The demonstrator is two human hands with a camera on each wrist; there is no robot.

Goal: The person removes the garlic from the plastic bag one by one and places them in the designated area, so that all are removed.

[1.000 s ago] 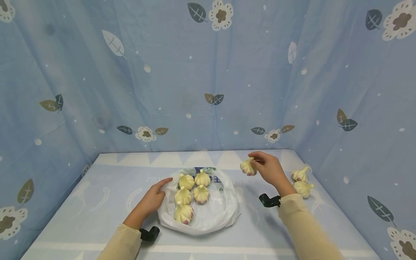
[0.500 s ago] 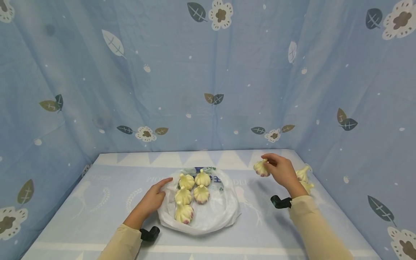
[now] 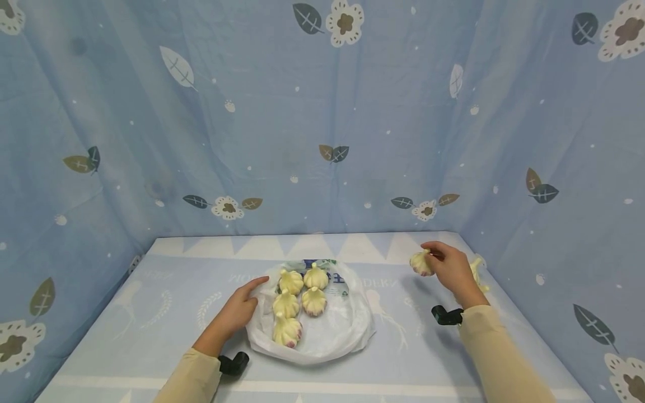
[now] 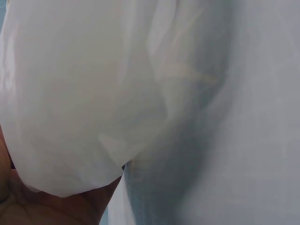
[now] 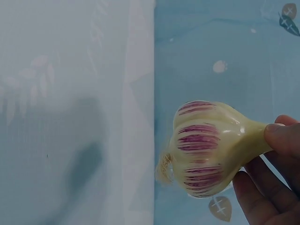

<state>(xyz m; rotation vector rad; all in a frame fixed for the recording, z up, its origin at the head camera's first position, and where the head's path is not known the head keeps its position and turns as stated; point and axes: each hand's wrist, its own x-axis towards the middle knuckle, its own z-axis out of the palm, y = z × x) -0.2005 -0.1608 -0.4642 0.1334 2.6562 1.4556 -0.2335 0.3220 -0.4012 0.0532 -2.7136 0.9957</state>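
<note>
My right hand [image 3: 453,273] pinches a garlic bulb [image 3: 421,263] by its stem, above the right part of the table. In the right wrist view, this bulb [image 5: 206,150] shows purple streaks and a tuft of roots, its stem between thumb and fingers. My left hand [image 3: 237,307] holds the left rim of a white plastic bag [image 3: 347,336] that lies wide open on the table. Inside the bag, on its left side, sit several garlic bulbs [image 3: 286,304]. The bag wall [image 4: 84,103] covers much of the left fingers in the left wrist view.
More garlic [image 3: 476,271] lies at the table's right edge, mostly hidden behind my right hand and wrist. A pale patterned cloth covers the table [image 3: 151,324]. Blue printed curtains [image 3: 322,112] hang behind it and at both sides.
My right hand has carried the garlic bulb rightward, away from the bag and toward the garlic at the right edge, which it now partly covers. The left hand and bag stay put.
</note>
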